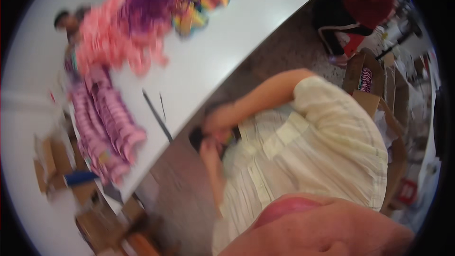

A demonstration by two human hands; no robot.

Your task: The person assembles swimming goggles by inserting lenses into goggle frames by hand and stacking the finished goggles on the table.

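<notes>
My left hand (211,150) and my right hand (221,122) meet in front of my waist, beside the table's near edge. Both look closed around a small dark item (195,137) with a multicoloured patch; motion blur hides its kind and the exact finger positions. On the white table (251,16), past my hands, lie a long dark stick-like tool (157,115) and a thinner dark one (162,106). Further left, long rows of stacked pink pieces (111,114) rest along the table's end.
A heap of pink strips (102,38) covers the table's far left, with a purple bunch (149,2) and yellow-green striped pieces (194,12). Cardboard boxes (102,230) stand below the table; another open box (367,102) is at right. Another person (369,2) sits at far right.
</notes>
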